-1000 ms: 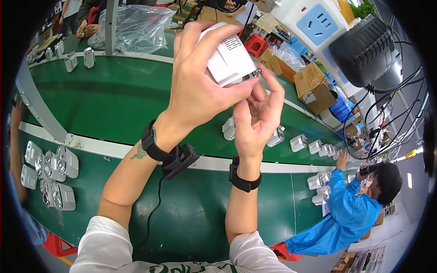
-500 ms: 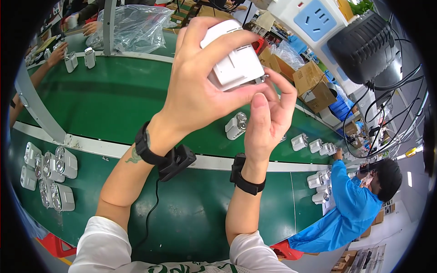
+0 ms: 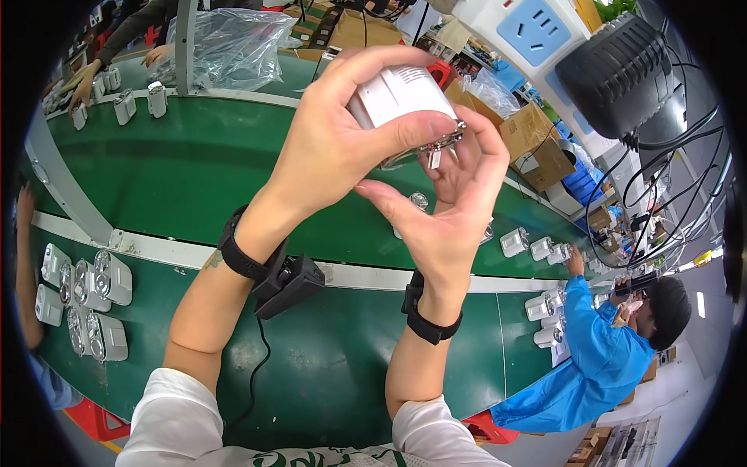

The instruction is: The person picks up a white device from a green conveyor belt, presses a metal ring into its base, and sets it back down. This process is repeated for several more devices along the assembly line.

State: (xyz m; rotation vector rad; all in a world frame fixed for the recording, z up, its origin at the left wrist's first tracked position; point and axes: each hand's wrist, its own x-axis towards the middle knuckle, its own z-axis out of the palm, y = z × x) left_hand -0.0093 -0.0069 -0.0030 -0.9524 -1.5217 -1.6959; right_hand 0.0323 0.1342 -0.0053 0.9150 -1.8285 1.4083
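Raised above the green bench, a white twin-lamp emergency light (image 3: 405, 97) is wrapped by the fingers of my left hand (image 3: 331, 140). My left thumb presses along its near side, and its shiny clear lamp end points down to the right. A small pale tab (image 3: 434, 159) sticks out below that end. Cupped beside the lamp end is my right hand (image 3: 455, 202), its thumb spread away and its fingers curving up behind. Whether those fingertips touch the light is hidden. Partly behind my right hand, another white light (image 3: 419, 204) stands on the green belt.
Several white lights (image 3: 101, 280) stand at the bench's left, more (image 3: 547, 307) at the right. A power strip (image 3: 537, 35) with a black adapter (image 3: 622, 82) hangs upper right, trailing cables. A person in blue (image 3: 591, 350) works at the right; a metal post (image 3: 66, 179) rises left.
The light has turned in my left hand, bringing its shiny lamp end into view. My right thumb has come away from the fingers and lowered. Co-workers' hands at the upper left have shifted.
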